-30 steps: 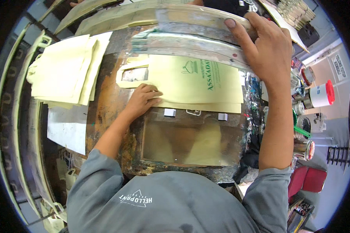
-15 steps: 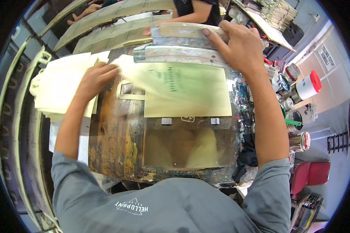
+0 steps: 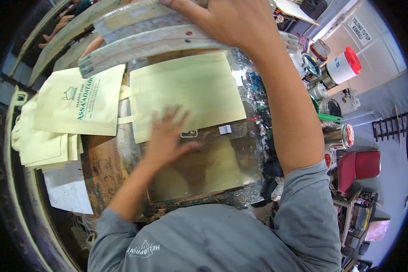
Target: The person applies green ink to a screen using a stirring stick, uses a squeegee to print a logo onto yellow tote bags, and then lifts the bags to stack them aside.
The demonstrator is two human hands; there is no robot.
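At the desk's [image 3: 102, 165] near edge lies a dark, glossy panel [image 3: 224, 170] with pale reflections. Just beyond it, the left hand [image 3: 165, 138], blurred by motion, is open with fingers spread over the near edge of a plain pale-yellow bag [image 3: 190, 93]; whether it touches cannot be told. The bag lies flat mid-desk, handles toward the left edge, a small white tab [image 3: 225, 130] just beside its near edge. At the desk's left edge, a bag with green print [image 3: 79, 102] tops a stack of yellow bags [image 3: 41, 152]. Past the right edge stands a white can with a red lid [image 3: 342, 68]. Over the far edge, the right hand [image 3: 233, 18] grips a raised, paint-smeared frame [image 3: 140, 54], its fingers partly out of view.
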